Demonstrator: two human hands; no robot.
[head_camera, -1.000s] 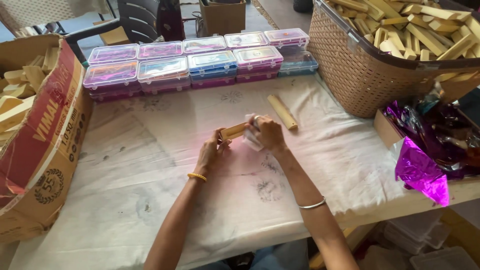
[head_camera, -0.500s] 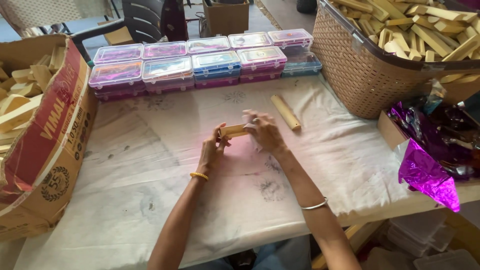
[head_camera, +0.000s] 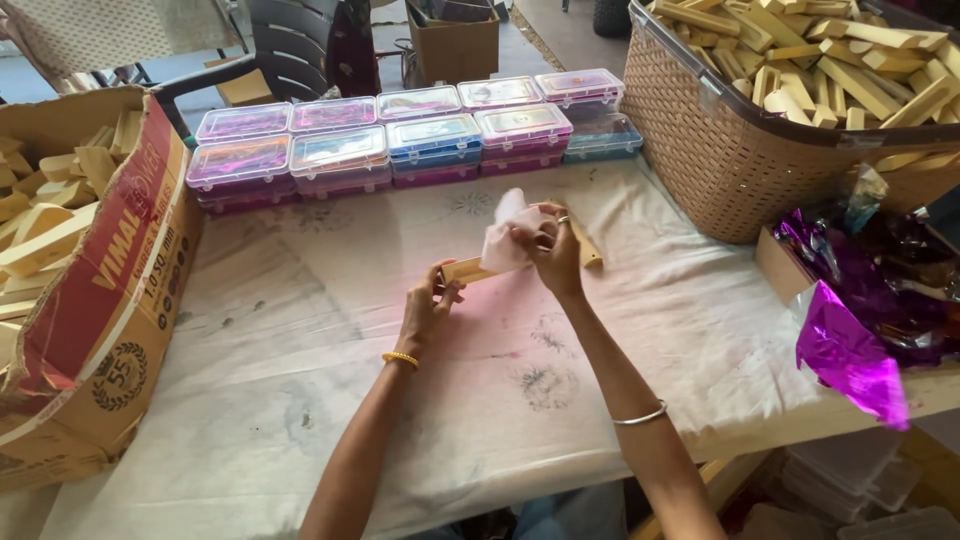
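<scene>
The left hand (head_camera: 425, 305) grips one end of a short wooden block (head_camera: 466, 270), held just above the cloth-covered table (head_camera: 300, 340) near its middle. The right hand (head_camera: 553, 245) pinches a crumpled white cloth (head_camera: 505, 238) against the block's far end, fingers closed on it. A second wooden stick (head_camera: 588, 247) lies just behind that hand, with rows of plastic boxes (head_camera: 420, 135) beyond and a woven basket (head_camera: 720, 150) of blocks to the right.
</scene>
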